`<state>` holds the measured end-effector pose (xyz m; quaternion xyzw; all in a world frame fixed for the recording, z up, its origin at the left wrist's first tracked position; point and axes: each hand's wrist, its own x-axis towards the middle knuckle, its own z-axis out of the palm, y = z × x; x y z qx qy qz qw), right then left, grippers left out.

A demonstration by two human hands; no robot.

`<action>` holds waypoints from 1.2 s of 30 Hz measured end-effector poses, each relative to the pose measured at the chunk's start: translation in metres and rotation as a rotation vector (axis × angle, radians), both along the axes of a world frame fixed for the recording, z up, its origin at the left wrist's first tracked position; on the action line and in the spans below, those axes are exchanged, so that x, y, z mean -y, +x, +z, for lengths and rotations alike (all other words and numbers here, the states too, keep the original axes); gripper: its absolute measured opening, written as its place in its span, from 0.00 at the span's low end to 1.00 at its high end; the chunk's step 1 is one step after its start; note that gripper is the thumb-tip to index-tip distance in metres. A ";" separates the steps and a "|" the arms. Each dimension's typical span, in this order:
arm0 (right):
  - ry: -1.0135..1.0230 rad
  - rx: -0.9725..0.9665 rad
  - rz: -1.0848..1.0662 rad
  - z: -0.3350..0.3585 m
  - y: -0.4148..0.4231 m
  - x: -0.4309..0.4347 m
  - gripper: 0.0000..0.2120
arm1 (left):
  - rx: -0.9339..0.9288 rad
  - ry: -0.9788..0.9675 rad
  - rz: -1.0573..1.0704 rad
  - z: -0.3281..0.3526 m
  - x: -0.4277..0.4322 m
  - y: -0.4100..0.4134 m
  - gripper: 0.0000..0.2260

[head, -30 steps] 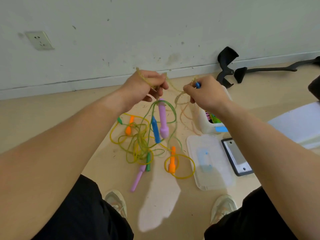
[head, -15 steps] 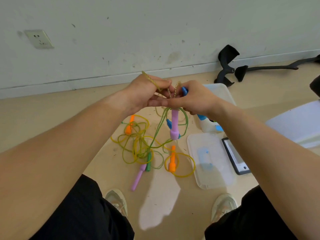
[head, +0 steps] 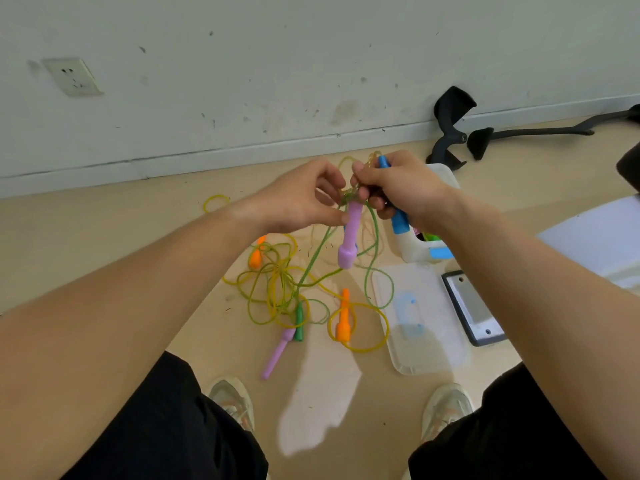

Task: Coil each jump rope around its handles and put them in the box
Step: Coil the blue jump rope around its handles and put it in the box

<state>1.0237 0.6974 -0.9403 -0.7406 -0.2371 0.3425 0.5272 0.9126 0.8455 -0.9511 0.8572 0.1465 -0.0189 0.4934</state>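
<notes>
Blue handle (head: 399, 224) — right hand (head: 403, 188) around it

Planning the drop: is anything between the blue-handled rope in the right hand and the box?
Nothing covers the box; its lid lies beside it. But a purple handle hangs from the cords the left hand pinches, and a green cord runs from there into the floor tangle.

No writing, label, brand, number or sign is readable anywhere in the head view.
</notes>
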 end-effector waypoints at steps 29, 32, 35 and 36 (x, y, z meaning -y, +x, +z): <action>-0.051 0.051 -0.138 0.003 0.004 0.007 0.13 | -0.289 0.325 0.095 -0.026 -0.018 0.000 0.19; -0.028 0.028 -0.074 0.002 0.000 0.003 0.12 | -0.076 0.159 0.051 -0.032 -0.005 0.005 0.20; -0.027 0.064 -0.076 0.002 0.001 0.001 0.12 | 0.062 0.290 0.074 -0.026 0.003 0.005 0.08; -0.039 0.097 -0.094 0.002 0.002 0.002 0.12 | 0.088 0.310 0.068 -0.024 0.003 0.004 0.08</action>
